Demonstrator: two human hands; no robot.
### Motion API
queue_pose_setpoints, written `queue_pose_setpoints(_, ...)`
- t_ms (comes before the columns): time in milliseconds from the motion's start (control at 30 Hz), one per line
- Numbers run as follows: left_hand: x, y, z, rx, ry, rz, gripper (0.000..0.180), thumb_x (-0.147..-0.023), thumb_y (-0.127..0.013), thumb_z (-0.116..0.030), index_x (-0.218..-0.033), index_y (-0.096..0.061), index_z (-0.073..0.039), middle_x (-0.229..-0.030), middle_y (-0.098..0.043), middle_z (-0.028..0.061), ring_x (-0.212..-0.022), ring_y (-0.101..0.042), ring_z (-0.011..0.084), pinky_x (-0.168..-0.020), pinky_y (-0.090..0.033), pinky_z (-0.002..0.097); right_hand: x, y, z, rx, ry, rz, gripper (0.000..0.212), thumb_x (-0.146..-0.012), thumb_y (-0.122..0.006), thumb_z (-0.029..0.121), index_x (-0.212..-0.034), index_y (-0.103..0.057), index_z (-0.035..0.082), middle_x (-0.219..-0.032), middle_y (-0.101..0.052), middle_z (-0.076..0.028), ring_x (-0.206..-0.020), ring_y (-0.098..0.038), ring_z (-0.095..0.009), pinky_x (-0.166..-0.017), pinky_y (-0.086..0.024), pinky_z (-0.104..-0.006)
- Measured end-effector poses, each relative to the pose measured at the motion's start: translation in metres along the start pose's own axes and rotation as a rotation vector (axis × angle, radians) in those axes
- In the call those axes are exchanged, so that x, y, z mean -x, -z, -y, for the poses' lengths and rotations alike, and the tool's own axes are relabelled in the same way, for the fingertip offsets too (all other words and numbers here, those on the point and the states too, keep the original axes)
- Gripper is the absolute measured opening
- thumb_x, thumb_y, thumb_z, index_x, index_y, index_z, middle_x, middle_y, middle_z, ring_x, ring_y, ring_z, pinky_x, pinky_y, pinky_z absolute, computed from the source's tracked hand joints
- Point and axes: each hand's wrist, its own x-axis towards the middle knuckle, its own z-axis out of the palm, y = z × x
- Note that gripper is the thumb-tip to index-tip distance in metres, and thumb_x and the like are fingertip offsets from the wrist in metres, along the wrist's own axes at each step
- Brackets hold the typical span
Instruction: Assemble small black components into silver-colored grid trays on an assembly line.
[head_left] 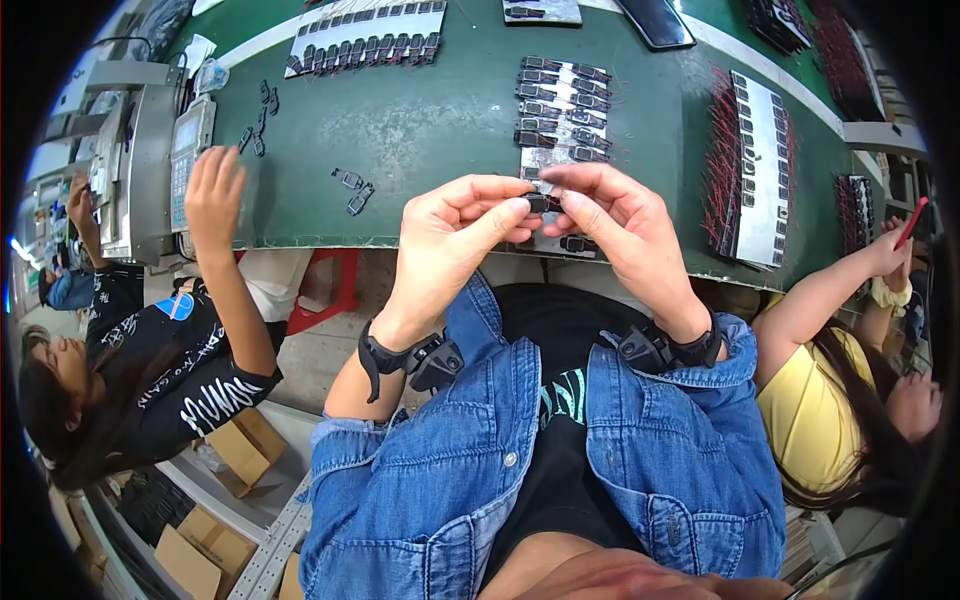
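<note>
Loose black parts [352, 183] lie on the green tabletop [450, 130] at left. Your left hand [450, 240] pinches a small black part [537, 203] at the tabletop's near side; your right hand [632, 228] grasps its right end. Farther right, a white board [762, 170] bears dark square pieces [748, 155] with red wires [722, 170].

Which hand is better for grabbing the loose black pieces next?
Probably the left hand: it's nearer those loose black modules; the right hand is farther. Both handle one small black module, though.
</note>
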Motion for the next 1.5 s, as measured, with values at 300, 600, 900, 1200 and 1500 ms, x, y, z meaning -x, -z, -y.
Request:
queue_pose_setpoints(300,0.003,-0.011,0.008,-0.407,-0.331,-0.081,0.023,-0.087,-0.074,-0.004,-0.109,-0.07,-0.001,-0.1,-0.074,0.01,-0.089,-0.072,0.0181,-0.076,-0.059,0.0286,0.003,0.002,0.0,-0.04,0.011,-0.107,0.027,-0.101,-0.056,0.007,-0.126,-0.058,-0.003,-0.109,-0.066,-0.007,-0.089,-0.064,-0.011,-0.083,-0.054,-0.0256)
queue_pose_setpoints(600,-0.007,-0.004,0.007,-0.96,-0.841,-0.086,0.023,-0.078,-0.078,0.0,-0.101,-0.073,-0.004,-0.1,-0.072,0.009,-0.088,-0.072,0.0215,-0.071,-0.059,0.0304,-0.006,0.003,0.003,0.001,-0.011,-0.057,0.031,-0.102,-0.056,0.009,-0.131,-0.056,0.0,-0.107,-0.067,-0.007,-0.089,-0.064,-0.009,-0.083,-0.054,-0.0247)
queue_pose_setpoints(900,0.004,-0.002,0.008,-0.582,-0.381,-0.074,0.021,-0.082,-0.076,-0.001,-0.103,-0.072,-0.001,-0.108,-0.069,0.0115,-0.09,-0.069,0.0167,-0.07,-0.059,0.0286,0.004,-0.007,0.002,0.128,0.047,-0.045,0.041,-0.098,-0.053,0.001,-0.139,-0.05,0.001,-0.114,-0.066,-0.01,-0.096,-0.064,-0.012,-0.087,-0.053,-0.0258)
queue_pose_setpoints(1200,-0.002,0.009,0.018,-0.946,-0.791,-0.067,0.026,-0.076,-0.079,-0.001,-0.102,-0.073,-0.005,-0.102,-0.069,0.011,-0.086,-0.07,0.0231,-0.069,-0.059,0.0307,0.001,-0.001,0.003,-0.033,-0.062,-0.026,0.048,-0.094,-0.056,-0.002,-0.141,-0.047,0.002,-0.117,-0.066,-0.011,-0.098,-0.065,-0.013,-0.089,-0.053,-0.0261)
queue_pose_setpoints(1500,-0.005,0.008,0.023,-1.225,-1.197,-0.113,0.033,-0.073,-0.08,0.0,-0.105,-0.072,-0.002,-0.096,-0.07,0.0092,-0.085,-0.07,0.0247,-0.072,-0.059,0.0344,-0.002,-0.003,-0.006,-0.323,-0.149,-0.059,0.045,-0.094,-0.064,0.002,-0.137,-0.05,0.0,-0.113,-0.068,-0.012,-0.098,-0.067,-0.014,-0.088,-0.056,-0.0294)
